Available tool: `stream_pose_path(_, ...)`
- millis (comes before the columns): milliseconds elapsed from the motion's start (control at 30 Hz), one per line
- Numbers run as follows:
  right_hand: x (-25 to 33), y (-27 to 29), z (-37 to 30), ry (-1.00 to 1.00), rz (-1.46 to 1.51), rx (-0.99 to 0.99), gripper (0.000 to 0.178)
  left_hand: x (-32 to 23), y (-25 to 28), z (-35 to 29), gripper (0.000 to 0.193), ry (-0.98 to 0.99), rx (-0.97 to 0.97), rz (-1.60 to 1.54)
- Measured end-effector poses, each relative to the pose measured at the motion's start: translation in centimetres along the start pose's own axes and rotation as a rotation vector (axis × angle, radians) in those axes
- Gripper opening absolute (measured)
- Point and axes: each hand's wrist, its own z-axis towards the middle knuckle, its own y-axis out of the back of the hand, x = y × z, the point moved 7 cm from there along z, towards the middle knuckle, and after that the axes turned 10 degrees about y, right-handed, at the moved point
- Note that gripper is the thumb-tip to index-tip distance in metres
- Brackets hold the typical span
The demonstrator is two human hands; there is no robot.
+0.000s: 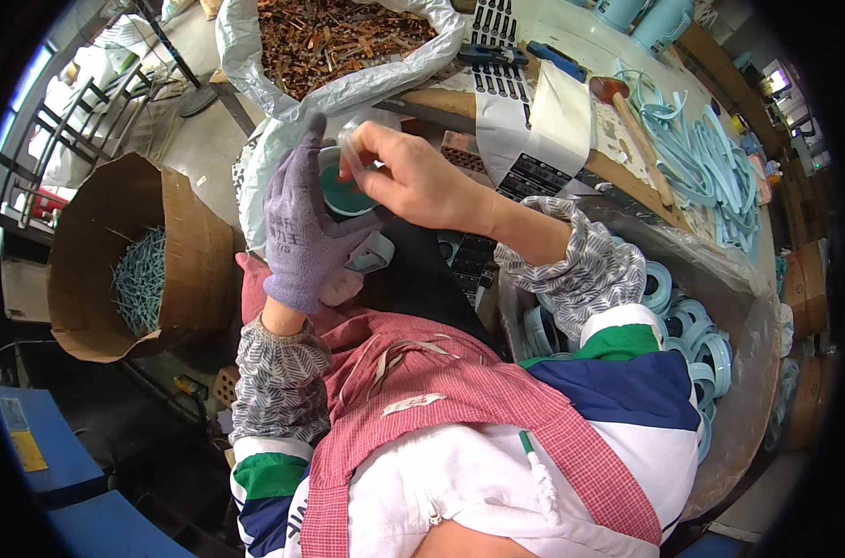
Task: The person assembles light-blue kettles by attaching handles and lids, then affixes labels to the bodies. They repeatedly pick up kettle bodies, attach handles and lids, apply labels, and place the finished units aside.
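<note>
My left hand (301, 228), in a lavender knit glove, is wrapped round a light blue cup-like plastic part (346, 193) with a teal inside. Its opening is turned toward me. Bare and bent at the wrist, my right hand (420, 181) reaches over the rim, with thumb and forefinger closed together. A thin translucent strip or film (351, 153) shows at those fingers; its exact shape is blurred. Just below the part, a pale blue curved piece (376, 253) is visible above my lap; whether it joins the part I cannot tell.
A cardboard drum (190, 270) of thin blue sticks stands at left. Beyond my hands is a white bag (334, 102) of brown scraps. The bench at right bears a mallet (641, 139), pale blue strips (692, 158) and a blue-handled tool (557, 60). Blue rings (659, 286) fill a plastic-lined container.
</note>
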Motion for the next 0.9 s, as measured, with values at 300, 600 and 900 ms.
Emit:
stream_pose_path(300,-0.1,-3.5,-1.7,0.101,-0.490,0.334,0.017,1.2,-1.4,-2.0,0.082,-0.053,0.139,-0.107)
stream_pose_path(600,0.9,-4.0,-3.0,0.148,-0.533,0.404,0.016,0.3,-0.8,-2.7,0.073,-0.174,0.168,-0.043)
stream_pose_path(900,-0.1,-3.4,-3.5,0.088,-0.619,0.315,0.011,-0.1,-0.9,-1.6,0.067,-0.172,0.365,-0.090)
